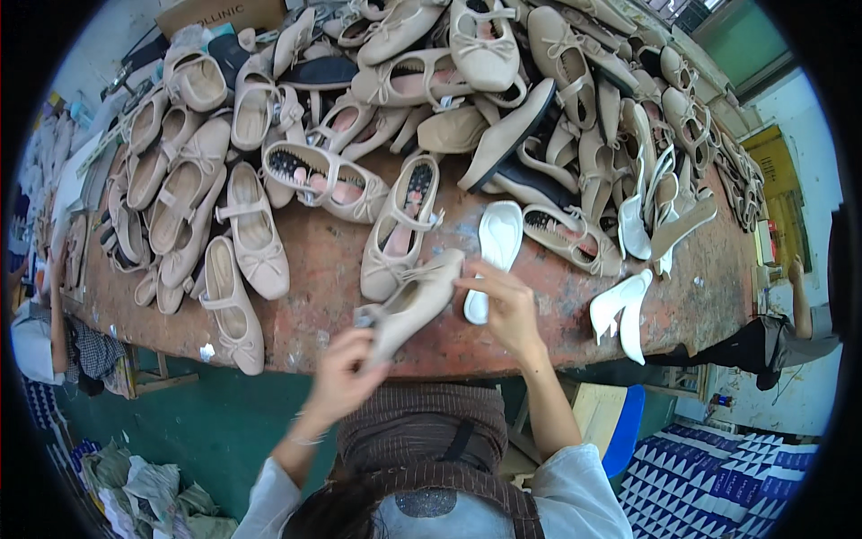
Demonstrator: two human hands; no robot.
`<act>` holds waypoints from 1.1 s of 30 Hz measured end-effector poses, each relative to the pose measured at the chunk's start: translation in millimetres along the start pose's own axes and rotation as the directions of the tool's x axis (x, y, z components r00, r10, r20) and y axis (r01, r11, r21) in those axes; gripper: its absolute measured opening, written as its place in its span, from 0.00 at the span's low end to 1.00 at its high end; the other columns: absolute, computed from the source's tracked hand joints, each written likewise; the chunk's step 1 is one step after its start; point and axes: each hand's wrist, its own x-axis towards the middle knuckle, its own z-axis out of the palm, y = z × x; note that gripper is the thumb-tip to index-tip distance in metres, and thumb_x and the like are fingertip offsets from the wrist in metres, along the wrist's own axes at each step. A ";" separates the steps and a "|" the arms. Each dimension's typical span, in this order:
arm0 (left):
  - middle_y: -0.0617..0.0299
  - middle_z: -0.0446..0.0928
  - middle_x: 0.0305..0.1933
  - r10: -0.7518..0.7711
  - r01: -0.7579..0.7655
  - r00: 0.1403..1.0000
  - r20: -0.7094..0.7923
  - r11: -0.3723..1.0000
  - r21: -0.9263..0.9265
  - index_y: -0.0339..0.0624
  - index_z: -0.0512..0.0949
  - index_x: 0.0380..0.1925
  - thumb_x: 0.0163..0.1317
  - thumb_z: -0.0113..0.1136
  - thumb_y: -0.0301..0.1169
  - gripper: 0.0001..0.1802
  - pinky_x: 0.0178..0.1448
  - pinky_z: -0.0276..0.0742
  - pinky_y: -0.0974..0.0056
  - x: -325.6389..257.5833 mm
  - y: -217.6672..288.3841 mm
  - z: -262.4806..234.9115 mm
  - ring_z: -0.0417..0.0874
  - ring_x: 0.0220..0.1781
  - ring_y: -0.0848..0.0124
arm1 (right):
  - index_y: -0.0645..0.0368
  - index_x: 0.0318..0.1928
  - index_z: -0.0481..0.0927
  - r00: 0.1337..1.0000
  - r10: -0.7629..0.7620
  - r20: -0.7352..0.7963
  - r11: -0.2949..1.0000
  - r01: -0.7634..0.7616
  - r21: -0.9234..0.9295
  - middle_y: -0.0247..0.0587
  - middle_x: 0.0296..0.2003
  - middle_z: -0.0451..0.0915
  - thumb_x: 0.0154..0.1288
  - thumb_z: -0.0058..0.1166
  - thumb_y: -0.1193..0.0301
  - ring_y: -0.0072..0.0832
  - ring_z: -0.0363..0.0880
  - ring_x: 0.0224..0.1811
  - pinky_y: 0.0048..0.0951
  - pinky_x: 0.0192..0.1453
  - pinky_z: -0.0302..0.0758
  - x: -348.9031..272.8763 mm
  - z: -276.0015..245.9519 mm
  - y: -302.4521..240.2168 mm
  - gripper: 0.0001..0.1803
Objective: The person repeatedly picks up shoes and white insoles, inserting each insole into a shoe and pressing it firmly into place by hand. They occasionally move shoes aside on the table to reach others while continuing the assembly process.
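Note:
Over the table's near edge I hold a beige flat shoe (415, 310) tilted, one end up and to the right. My left hand (346, 377) is closed round its lower left end. The fingers of my right hand (507, 310) pinch its upper right end. Just behind the right hand lies a white insole (500, 235) on the tabletop. A beige strap shoe with a dotted lining (401, 229) sits directly behind the held one. White curved insoles (621, 310) lie to the right of my right hand.
A large heap of beige shoes (485, 45) covers the back of the worn brown table (314, 314). More strap shoes (235, 310) stand at left. People's arms show at both sides. A wooden stool with a blue edge (606, 422) stands near my right elbow. Patterned packages (718, 481) lie lower right.

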 end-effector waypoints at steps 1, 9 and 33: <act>0.55 0.80 0.47 0.072 -0.070 0.997 -0.016 0.993 0.098 0.37 0.79 0.30 0.52 0.71 0.28 0.10 0.52 0.75 0.60 3.0 19.3 -38.2 0.82 0.48 0.61 | 0.56 0.51 0.86 1.000 -0.030 0.002 0.965 0.029 -0.261 0.50 0.55 0.81 0.47 0.54 0.87 0.47 0.73 0.67 0.45 0.72 0.67 5.4 -12.6 9.3 0.28; 0.50 0.77 0.58 0.709 0.251 0.537 -0.457 0.383 0.889 0.34 0.76 0.55 0.65 0.59 0.23 0.18 0.70 0.65 0.58 115.3 68.0 -275.5 0.74 0.65 0.58 | 0.50 0.57 0.80 0.903 -0.043 0.427 0.747 0.312 -0.586 0.49 0.74 0.59 0.56 0.54 0.79 0.47 0.51 0.79 0.49 0.81 0.52 20.3 -29.8 68.3 0.26; 0.55 0.74 0.45 0.178 -0.244 0.969 0.170 0.802 0.545 0.42 0.76 0.56 0.51 0.72 0.31 0.29 0.51 0.71 0.53 2.0 10.0 119.0 0.77 0.47 0.54 | 0.67 0.57 0.78 0.844 0.535 -0.047 0.789 -0.478 0.386 0.40 0.52 0.79 0.76 0.50 0.68 0.23 0.78 0.47 0.30 0.52 0.75 -108.7 -59.8 18.5 0.18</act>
